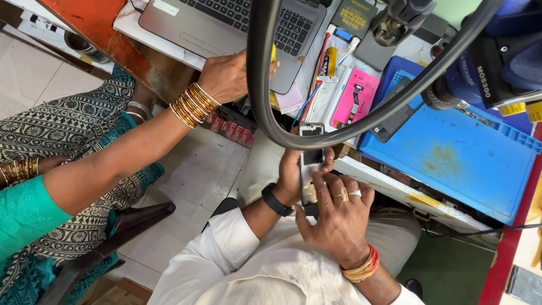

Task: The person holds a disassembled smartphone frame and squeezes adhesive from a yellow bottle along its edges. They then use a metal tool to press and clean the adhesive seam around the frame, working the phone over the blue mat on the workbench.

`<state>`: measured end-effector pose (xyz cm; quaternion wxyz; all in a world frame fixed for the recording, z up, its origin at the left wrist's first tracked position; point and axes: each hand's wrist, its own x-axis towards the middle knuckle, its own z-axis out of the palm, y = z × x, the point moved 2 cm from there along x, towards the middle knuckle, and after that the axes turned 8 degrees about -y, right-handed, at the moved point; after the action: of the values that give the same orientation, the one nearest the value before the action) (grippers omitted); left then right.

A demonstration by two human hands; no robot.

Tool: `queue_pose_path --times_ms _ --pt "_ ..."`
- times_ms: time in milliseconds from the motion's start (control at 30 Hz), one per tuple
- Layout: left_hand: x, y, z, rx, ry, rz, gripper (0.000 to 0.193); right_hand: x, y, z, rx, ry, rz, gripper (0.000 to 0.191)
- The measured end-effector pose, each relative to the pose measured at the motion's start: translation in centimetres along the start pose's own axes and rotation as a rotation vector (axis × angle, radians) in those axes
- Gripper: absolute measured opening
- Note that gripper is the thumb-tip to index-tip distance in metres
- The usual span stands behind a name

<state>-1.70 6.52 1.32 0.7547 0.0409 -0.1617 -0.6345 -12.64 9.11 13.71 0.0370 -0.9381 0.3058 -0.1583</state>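
I see blue work mat (pixel 451 164) on bench, laptop (pixel 226 22) w/ co-worker's bangled hand (pixel 228 76) at its edge. My left hand (pixel 291 175) grips phone (pixel 310 169) below black cable loop (pixel 339 121); right hand (pixel 339 220) clasped over phone's lower part.

Glossy glass-faced phone (pixel 310 169), matt blue rubbery mat (pixel 451 164) with rusty stains, brushed silver metal laptop (pixel 226 22), smooth black rubber cable (pixel 259 85), shiny gold metal bangles (pixel 193 104), white cloth shirt (pixel 265 265)
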Motion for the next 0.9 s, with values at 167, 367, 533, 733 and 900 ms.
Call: queue_pose_path --times_ms 167,367,533,733,900 --pt "-0.3 1.7 -0.5 -0.185 -0.058 -0.008 0.064 0.4 0.5 0.3 0.157 0.086 -0.026 0.073" --pt "-1.2 4.4 -1.2 -0.031 -0.023 0.077 0.070 5.2 4.4 2.9 0.553 0.230 0.156 0.023" --pt "-2.2 6.8 -1.7 0.028 0.067 0.138 0.068 14.3 4.8 7.4 0.620 0.217 0.089 0.034" --pt "-3.1 9.7 -1.8 0.175 0.025 0.302 0.053 21.4 1.7 11.3 0.634 0.295 -0.007 0.059" --pt "-3.2 11.4 -1.9 0.333 0.040 0.337 0.043 23.7 0.8 12.6 0.660 0.191 0.102 0.058"
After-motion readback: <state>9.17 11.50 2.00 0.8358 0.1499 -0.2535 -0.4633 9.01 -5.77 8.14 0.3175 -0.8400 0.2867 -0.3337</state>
